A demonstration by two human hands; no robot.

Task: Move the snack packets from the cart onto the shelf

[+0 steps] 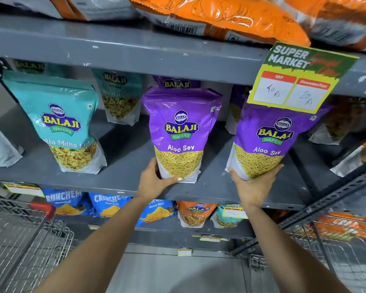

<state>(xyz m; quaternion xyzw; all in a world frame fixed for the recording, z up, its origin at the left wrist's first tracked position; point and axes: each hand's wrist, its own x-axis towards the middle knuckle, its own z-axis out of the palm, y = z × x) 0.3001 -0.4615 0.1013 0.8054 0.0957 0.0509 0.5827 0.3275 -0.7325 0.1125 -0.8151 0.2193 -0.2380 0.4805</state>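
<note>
Left hand point(156, 180): closed around the bottom corner of a purple Aloo Sev packet point(181, 132), thumb across its front, packet upright on the grey shelf point(123, 149).
Right hand point(253, 185): cupped under a second Aloo Sev packet point(268, 142), fingers wrapped round its base; packet tilted, its top tucked behind the hanging price card point(298, 81). Whether its base rests on the shelf cannot be told.
Neighbours: teal Khatta Mitha Mix packet point(66, 125) to the left; further purple packets behind.
Cart point(19, 240): wire basket at lower left, contents not visible.
Risk: the tilted right packet would likely topple forward if released unseated; pushed deeper, it may snag the price card or knock the rear packets.
</note>
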